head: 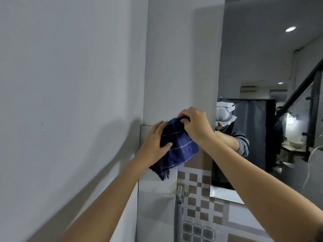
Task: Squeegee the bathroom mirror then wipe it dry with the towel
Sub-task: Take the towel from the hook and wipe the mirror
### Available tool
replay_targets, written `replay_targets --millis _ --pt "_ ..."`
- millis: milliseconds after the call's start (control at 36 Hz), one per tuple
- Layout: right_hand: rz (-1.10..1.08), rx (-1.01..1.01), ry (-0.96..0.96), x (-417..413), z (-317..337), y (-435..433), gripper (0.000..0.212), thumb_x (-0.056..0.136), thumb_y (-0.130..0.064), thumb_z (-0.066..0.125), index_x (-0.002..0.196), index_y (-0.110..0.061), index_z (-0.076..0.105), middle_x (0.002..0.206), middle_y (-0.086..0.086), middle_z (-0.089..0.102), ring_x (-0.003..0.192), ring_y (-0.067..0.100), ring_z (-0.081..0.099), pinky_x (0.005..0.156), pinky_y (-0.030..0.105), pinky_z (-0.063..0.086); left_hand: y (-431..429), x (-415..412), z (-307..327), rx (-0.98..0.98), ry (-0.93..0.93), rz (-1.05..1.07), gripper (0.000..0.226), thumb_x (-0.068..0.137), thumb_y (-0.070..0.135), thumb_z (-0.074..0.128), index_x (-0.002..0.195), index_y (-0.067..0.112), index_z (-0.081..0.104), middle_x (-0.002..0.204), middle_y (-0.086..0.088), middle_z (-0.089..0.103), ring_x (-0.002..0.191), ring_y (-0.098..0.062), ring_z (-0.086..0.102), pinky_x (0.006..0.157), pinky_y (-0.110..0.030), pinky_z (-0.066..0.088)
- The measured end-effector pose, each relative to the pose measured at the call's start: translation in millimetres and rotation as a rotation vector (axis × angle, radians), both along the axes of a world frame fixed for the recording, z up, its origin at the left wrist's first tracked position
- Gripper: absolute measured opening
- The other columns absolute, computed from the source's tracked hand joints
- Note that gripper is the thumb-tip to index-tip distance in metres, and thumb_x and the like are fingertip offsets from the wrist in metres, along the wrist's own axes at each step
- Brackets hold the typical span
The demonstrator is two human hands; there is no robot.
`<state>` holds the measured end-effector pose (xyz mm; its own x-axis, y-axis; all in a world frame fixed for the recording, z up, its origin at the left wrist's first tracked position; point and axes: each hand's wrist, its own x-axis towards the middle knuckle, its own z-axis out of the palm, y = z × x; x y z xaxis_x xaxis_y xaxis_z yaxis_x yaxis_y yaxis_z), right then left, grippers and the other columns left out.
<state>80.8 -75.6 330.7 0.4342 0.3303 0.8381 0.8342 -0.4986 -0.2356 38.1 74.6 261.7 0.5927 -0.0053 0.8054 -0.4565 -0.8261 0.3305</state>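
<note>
- Two hands hold our blue checked towel [176,147], just left of the mirror [262,102].
- Our left hand [153,144] grips it, thumb on top.
- Our right hand [195,124] pinches its top corner tight.

Mirror [262,67] cut off at the right edge, towel [176,149] partly hidden under both hands.

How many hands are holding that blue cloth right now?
2. The left hand lies flat against the side of the blue checked towel, and the right hand pinches its top edge, just left of the mirror.
</note>
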Motion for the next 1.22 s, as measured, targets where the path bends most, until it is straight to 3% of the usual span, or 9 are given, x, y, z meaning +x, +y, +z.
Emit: replay_targets --millis 194,306,417,500,694,861,972,1083,1222 --pt "0.056 0.022 -0.099 -32 51 -21 0.026 0.084 0.006 0.049 0.091 -0.006 0.071 0.098 0.01 0.066 0.087 0.019 0.057 0.073 0.006 0.039 -13 -33 31 -0.197 0.047 -0.278 0.051 0.077 0.018 0.067 0.113 0.029 0.032 0.118 0.017 0.041 0.11 0.003 0.045 0.092 -0.02 0.041" --pt "0.05 0.015 -0.073 -44 49 -48 0.03 0.084 -0.003 0.053 0.083 -0.028 0.07 0.096 -0.006 0.066 0.091 0.021 0.062 0.088 0.043 0.049 -27 -60 43 -0.202 0.128 -0.432 0.031 0.078 0.002 0.067 0.092 0.021 0.047 0.113 0.007 0.055 0.108 -0.002 0.053 0.094 -0.013 0.039" --pt "0.055 -0.008 -0.071 -65 31 -75 0.024 0.083 0.003 0.055 0.091 -0.011 0.072 0.098 0.005 0.069 0.094 0.021 0.061 0.09 0.03 0.047 -52 -88 40 -0.175 0.319 -0.585 0.02 0.08 0.0 0.065 0.077 0.019 0.06 0.096 0.001 0.063 0.095 -0.013 0.061 0.09 -0.03 0.048" --pt "0.028 -0.014 -0.072 -76 11 -97 0.022 0.081 0.004 0.057 0.091 -0.008 0.073 0.097 0.007 0.07 0.092 0.019 0.061 0.086 0.019 0.044 -75 -100 27 -0.201 0.48 -0.645 0.018 0.082 0.001 0.063 0.082 0.018 0.068 0.09 0.009 0.065 0.089 -0.011 0.062 0.086 -0.028 0.049" --pt "0.015 0.102 0.055 -81 -52 -131 0.024 0.079 0.005 0.059 0.09 -0.01 0.074 0.098 0.009 0.071 0.099 0.023 0.063 0.091 0.041 0.05 -116 -108 -8 -0.286 0.655 -0.721 0.036 0.085 -0.004 0.055 0.111 0.018 0.065 0.113 -0.007 0.065 0.101 -0.019 0.064 0.088 -0.029 0.052" --pt "0.006 0.266 0.324 -109 -113 -158 0.024 0.091 -0.015 0.058 0.114 -0.013 0.065 0.107 0.001 0.068 0.102 0.01 0.062 0.083 0.003 0.043 -130 -103 -38 -0.561 0.548 -0.779 0.04 0.082 -0.007 0.053 0.109 0.019 0.067 0.104 -0.01 0.069 0.097 -0.026 0.065 0.085 -0.032 0.053" --pt "0.0 0.344 0.449 -128 -146 -175 0.032 0.094 -0.033 0.049 0.125 -0.025 0.057 0.107 0.0 0.067 0.099 0.016 0.063 0.089 0.029 0.051 -137 -101 -47 -0.69 0.475 -0.842 0.042 0.081 -0.011 0.052 0.109 0.016 0.066 0.096 -0.007 0.07 0.087 -0.019 0.065 0.077 -0.028 0.055" --pt "0.013 0.329 0.512 -140 -164 -184 0.045 0.093 -0.035 0.05 0.137 -0.028 0.043 0.118 -0.003 0.062 0.102 0.006 0.061 0.084 0.016 0.049 -145 -102 -51 -0.739 0.461 -0.891 0.041 0.077 -0.005 0.057 0.109 0.019 0.067 0.111 -0.01 0.066 0.103 -0.023 0.062 0.087 -0.032 0.05" --pt "0.064 0.363 0.522 -144 -167 -186 0.046 0.088 -0.037 0.058 0.131 -0.029 0.046 0.119 -0.002 0.063 0.107 0.012 0.062 0.092 0.04 0.053 -151 -107 -54 -0.695 0.507 -0.923 0.041 0.083 -0.007 0.053 0.114 0.017 0.063 0.114 -0.008 0.066 0.105 -0.021 0.061 0.087 -0.03 0.051"
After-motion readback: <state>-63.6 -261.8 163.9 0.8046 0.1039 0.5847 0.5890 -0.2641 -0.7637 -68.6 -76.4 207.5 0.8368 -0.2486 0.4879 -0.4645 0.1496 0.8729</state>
